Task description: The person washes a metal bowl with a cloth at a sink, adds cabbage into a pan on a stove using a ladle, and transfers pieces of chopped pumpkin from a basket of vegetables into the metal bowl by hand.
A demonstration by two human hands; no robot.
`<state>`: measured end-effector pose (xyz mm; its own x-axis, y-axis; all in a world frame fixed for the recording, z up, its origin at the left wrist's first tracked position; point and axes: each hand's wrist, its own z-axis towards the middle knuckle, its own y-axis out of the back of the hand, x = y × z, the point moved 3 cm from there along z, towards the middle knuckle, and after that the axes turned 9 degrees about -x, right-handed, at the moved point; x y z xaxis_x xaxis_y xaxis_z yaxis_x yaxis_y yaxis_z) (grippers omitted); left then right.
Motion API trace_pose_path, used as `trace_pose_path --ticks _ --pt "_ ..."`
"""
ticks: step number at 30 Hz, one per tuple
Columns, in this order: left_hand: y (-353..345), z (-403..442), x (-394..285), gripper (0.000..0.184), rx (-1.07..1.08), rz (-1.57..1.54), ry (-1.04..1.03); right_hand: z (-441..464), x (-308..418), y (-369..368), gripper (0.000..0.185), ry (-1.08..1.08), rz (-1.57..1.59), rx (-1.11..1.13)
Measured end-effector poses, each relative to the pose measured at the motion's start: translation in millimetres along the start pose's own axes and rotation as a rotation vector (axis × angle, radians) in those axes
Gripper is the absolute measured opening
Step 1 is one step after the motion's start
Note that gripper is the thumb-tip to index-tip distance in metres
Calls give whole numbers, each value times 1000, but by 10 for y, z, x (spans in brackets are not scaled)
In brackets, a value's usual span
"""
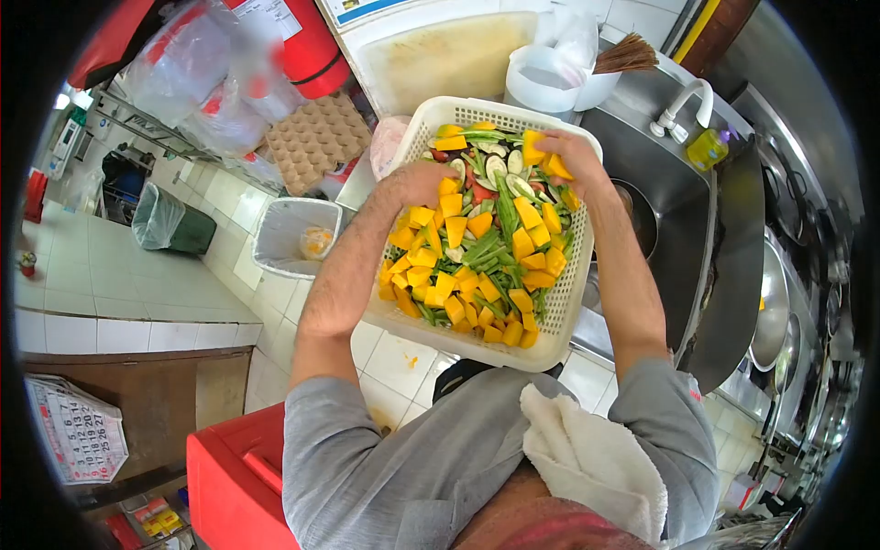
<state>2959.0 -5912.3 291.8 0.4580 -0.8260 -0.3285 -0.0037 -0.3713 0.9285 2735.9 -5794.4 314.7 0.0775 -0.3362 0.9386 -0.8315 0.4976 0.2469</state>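
A cream perforated plastic basket (561, 332) is in front of my body, beside the sink, full of cut vegetables. Yellow squash chunks (456, 231) lie thickest over the near half. Among them are green bean pieces (507, 209), sliced eggplant (496, 169) and some red pieces that look like tomato. My left hand (429, 183) reaches in over the basket's left side, its fingertips hidden among the vegetables. Across from it, my right hand (573, 158) is at the upper right corner, fingers curled over several squash chunks.
A steel sink (674, 206) with a white faucet (686, 112) and a dish soap bottle (707, 149) is on the right. Behind the basket stand a white tub (541, 81) and a stained cutting board (449, 57). A lined bin (295, 238) and a red cabinet (234, 481) are at left.
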Motion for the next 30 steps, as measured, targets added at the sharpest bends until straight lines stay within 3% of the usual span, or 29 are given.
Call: trace_pose_path --ticks 1,3,5,8,15,17,20,24,26,30 --pt "-11 38 60 58 -35 6 -36 -151 -26 -127 31 -146 370 226" --pt "-18 42 77 57 -70 12 -72 -407 -125 -399 31 -130 278 198" --pt "47 -13 28 55 -64 -102 81 -636 -163 -665 32 -263 226 270" --pt "-27 -69 96 54 -130 -268 116 -694 -283 -987 28 -313 262 398" --pt "-185 -80 214 46 -126 -238 -11 -523 -259 -1290 22 -232 45 257" --pt "-183 -122 144 41 82 -429 68 -596 -117 -1297 23 -250 28 343" --pt "-100 -125 31 41 157 -405 114 -479 -165 -1370 28 -271 -51 360" --pt "-269 -111 214 50 113 -604 118 -420 -244 -1394 38 -297 52 292" --pt "-216 -160 165 54 -33 -543 112 -412 -297 -1376 46 -316 113 255" --pt "-144 -174 55 64 -20 -395 80 -523 -226 -1321 55 -254 116 344"
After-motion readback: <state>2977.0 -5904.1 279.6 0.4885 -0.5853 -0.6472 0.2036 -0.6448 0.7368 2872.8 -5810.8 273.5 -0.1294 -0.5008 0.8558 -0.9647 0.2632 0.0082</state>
